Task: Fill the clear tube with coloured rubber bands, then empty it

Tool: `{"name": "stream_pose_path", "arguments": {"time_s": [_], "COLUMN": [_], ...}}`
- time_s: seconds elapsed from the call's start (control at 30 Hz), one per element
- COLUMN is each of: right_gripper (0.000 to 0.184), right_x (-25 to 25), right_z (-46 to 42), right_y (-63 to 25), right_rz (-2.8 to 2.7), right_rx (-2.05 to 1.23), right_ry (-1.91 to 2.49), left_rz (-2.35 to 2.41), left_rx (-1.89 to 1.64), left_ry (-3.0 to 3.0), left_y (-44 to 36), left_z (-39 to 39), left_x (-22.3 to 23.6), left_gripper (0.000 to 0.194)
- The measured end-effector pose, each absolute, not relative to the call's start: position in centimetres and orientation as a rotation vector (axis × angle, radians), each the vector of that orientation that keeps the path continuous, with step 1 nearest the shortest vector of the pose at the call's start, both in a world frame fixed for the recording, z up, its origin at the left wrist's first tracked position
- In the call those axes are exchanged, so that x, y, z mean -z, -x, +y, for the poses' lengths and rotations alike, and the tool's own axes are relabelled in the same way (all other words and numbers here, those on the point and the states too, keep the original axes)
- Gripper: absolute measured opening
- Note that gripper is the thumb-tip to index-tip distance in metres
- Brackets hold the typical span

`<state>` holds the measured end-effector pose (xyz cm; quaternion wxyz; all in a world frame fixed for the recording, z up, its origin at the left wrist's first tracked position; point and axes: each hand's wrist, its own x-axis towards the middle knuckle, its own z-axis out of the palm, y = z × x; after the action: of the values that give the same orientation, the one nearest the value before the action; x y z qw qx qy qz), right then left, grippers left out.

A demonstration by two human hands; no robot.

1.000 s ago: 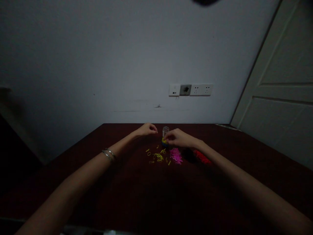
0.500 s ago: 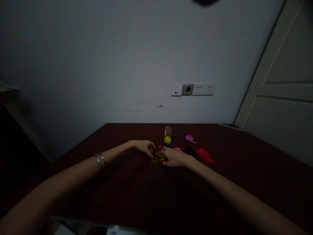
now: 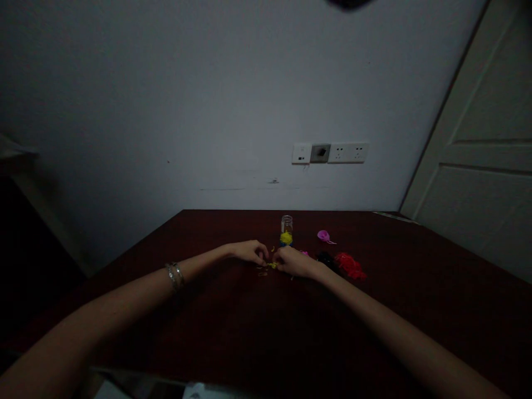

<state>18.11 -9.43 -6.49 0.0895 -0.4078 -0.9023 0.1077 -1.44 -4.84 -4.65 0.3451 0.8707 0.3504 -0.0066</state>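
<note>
Several small yellow rubber bands [image 3: 272,265] lie on the dark red table between my hands. My left hand [image 3: 250,251] comes in from the left, fingers curled and thumb tip at the edge of these bands. From the other side, my right hand [image 3: 296,262] pinches at the same little heap with its fingertips. Just behind them stands an open glass jar [image 3: 286,227], upright, with yellow bands above a blue layer inside. Pink rubber bands [image 3: 305,253] are mostly hidden by my right hand. A few loose yellow bands lie in front of my left fingertips.
Black rubber bands [image 3: 326,259] and a red heap of rubber bands [image 3: 351,266] lie right of my right hand. Behind them is a small pink cup-shaped piece [image 3: 323,236] with a loop. Wall sockets [image 3: 328,153] sit above the table's [image 3: 233,332] back edge.
My right hand has left the jar and come down to the yellow bands. My left hand has also lowered to the table, and both hands have drawn the scattered yellow bands closer together.
</note>
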Motion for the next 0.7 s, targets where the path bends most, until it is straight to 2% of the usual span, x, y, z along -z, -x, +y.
{"name": "stream_pose_path", "arguments": {"time_s": [0.3, 0.53, 0.7], "right_gripper": [0.021, 0.02, 0.021], "right_x": [5.3, -0.2, -2.7], "right_z": [-9.1, -8.3, -5.7], "right_y": [-19.0, -20.6, -21.9], "right_rz": [-2.45, -2.163, -1.96], "right_rx": [-0.556, -0.649, -0.715], "right_ry": [1.127, 1.04, 1.063], "left_rz": [1.186, 1.321, 1.489], "left_rx": [-0.439, -0.748, -0.932], "left_ry": [-2.022, -1.84, -1.678], "left_y": [2.6, 1.5, 1.5], "left_z": [-0.1, 2.0, 3.4], "left_x": [4.4, 4.1, 5.5], "left_gripper": [0.026, 0.02, 0.02]}}
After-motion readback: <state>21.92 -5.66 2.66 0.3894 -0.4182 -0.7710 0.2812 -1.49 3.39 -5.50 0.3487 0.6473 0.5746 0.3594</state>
